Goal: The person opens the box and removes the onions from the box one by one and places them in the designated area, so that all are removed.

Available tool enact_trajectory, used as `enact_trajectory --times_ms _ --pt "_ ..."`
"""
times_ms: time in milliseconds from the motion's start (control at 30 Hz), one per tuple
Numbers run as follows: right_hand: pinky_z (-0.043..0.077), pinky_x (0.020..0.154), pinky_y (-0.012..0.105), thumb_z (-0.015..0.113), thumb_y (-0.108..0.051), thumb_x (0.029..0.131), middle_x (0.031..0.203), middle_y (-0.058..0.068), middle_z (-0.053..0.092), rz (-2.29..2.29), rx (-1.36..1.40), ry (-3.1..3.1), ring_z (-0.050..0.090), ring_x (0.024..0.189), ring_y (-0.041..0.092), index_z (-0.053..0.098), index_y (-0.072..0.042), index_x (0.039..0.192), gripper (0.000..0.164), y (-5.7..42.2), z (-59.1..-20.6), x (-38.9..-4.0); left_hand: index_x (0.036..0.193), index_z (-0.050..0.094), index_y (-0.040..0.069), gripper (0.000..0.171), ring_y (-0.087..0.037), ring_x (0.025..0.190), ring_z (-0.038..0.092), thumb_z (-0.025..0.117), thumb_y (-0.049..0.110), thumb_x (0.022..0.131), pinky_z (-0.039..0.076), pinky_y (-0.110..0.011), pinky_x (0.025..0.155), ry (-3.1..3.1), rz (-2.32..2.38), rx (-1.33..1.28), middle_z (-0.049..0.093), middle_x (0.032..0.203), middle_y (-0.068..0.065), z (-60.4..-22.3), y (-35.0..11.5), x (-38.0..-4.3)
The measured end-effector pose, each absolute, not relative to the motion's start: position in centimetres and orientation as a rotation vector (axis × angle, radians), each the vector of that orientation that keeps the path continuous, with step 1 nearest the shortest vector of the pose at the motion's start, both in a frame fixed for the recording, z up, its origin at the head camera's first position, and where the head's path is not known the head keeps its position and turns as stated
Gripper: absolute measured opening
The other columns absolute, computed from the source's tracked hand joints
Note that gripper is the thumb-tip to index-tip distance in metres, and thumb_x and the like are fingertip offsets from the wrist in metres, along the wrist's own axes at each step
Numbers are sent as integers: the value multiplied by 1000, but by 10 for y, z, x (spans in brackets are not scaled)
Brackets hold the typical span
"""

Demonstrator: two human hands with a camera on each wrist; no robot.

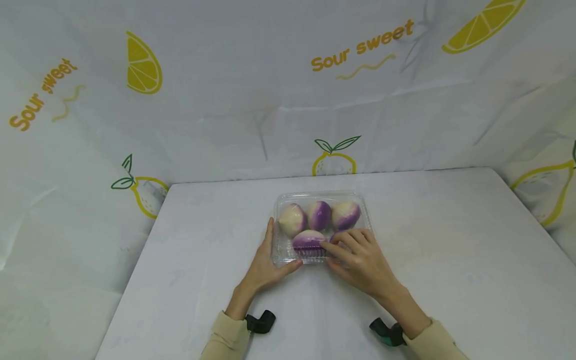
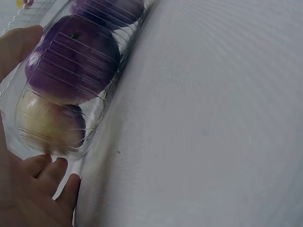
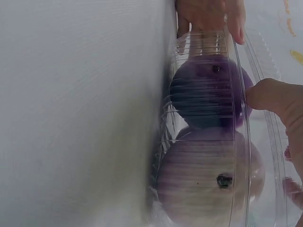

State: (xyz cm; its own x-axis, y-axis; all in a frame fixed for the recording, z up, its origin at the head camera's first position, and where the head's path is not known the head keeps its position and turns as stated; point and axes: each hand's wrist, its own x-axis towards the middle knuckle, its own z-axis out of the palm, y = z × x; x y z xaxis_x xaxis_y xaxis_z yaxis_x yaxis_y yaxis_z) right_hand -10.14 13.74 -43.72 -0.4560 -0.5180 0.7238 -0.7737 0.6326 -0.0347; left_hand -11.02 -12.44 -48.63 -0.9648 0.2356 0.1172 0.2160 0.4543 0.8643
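A clear plastic clamshell container [image 1: 315, 194] lies on the table, with several purple-and-white turnips [image 1: 292, 220] inside. My left hand [image 1: 263, 262] rests against its left side, long fingers stretched along the wall and thumb at the front edge. In the left wrist view, the left thumb [image 2: 26, 42] touches the rim while the fingertips meet the ribbed end wall. My right hand [image 1: 360, 255], fingers bent, pinches the front rim right of centre and covers part of a front turnip. Up close, the right thumb [image 3: 265, 94] presses at the rim beside a purple turnip [image 3: 203, 90].
The container stands on a white table [image 1: 216, 225], near the middle. Behind it hangs a white cloth [image 1: 234, 125] printed with lemons and lettering. Black wrist straps with camera mounts [image 1: 261, 322] sit by both beige sleeves.
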Motion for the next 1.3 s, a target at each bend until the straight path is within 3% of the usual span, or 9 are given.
enact_trajectory --times_ms 233,500,767,867,1300 --pt "46 76 40 88 -19 65 91 1 66 436 1011 -2051 56 86 22 81 -11 98 35 133 -436 -105 164 2 2 123 -49 151 29 81 43 80 28 -66 120 2694 1564 458 20 165 -32 -487 -125 -110" --pt "45 74 37 73 -30 88 88 2 65 405 992 -2065 56 84 22 82 -12 96 22 131 -438 -107 164 -1 4 117 -48 150 32 76 44 86 28 -63 121 2695 1526 440 21 166 -30 -487 -126 -109" --pt "45 71 36 53 -40 106 84 1 65 387 971 -2026 55 80 21 83 -13 93 43 128 -438 -109 165 1 7 114 -48 147 37 74 47 87 32 -63 120 2719 1449 391 27 163 -31 -482 -127 -105" --pt "45 70 35 48 -43 108 83 1 65 361 969 -2009 56 79 21 83 -14 93 48 128 -437 -109 165 2 7 113 -50 145 40 73 47 88 34 -64 119 2718 1444 385 32 160 -34 -480 -127 -104" --pt "45 68 35 46 -43 109 82 -1 67 313 991 -1999 57 79 21 84 -15 93 50 129 -431 -107 164 4 2 104 -49 133 56 69 42 93 42 -63 113 2726 1459 411 53 143 -38 -477 -126 -97"
